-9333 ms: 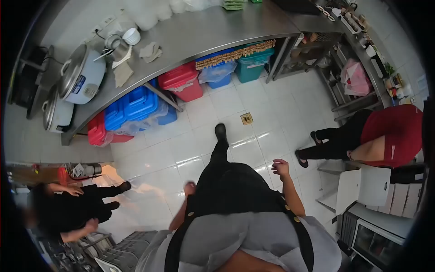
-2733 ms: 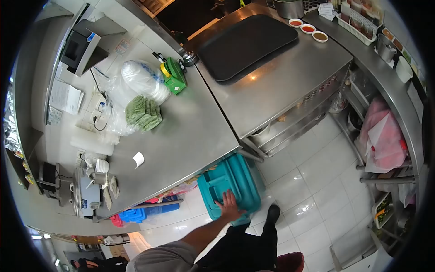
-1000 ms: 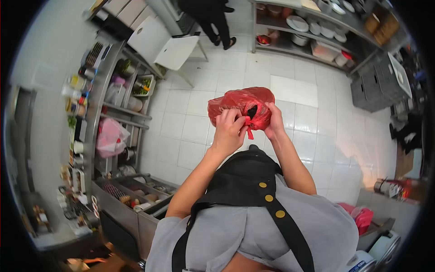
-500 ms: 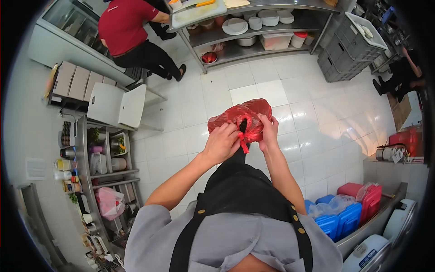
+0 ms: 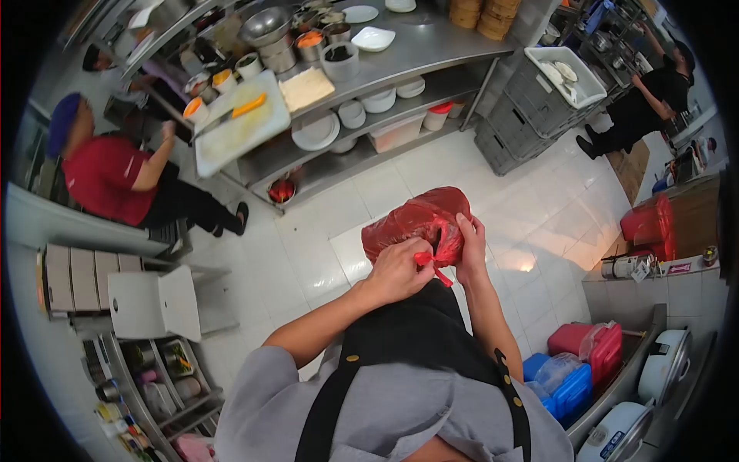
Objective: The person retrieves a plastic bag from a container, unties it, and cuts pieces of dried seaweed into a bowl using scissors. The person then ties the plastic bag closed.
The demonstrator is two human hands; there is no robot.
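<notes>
In front of my apron, both hands have hold of a red plastic bag [image 5: 412,223]. Its film is bunched and tied near the handles, with a dark gap showing beside the knot; what lies inside is hidden. My left hand [image 5: 402,269] is closed at the gathered neck, and a red twisted end pokes out past its fingers. On the bag's right side, my right hand [image 5: 471,246] grips with the thumb on top and the fingers partly out of sight. The bag hangs over the tiled floor, clear of any surface.
Ahead is a steel table [image 5: 416,46] with a cutting board [image 5: 242,127], knife and bowls. Grey crates [image 5: 512,115] stand at the right. A person in red [image 5: 115,173] is at the left, another in black [image 5: 654,96] far right. A white chair [image 5: 154,304] and blue bin [image 5: 570,389] flank me.
My view has swung up and to the left, bringing the tabletop into sight. The left hand has shifted over the knot. The bag stays held in both hands.
</notes>
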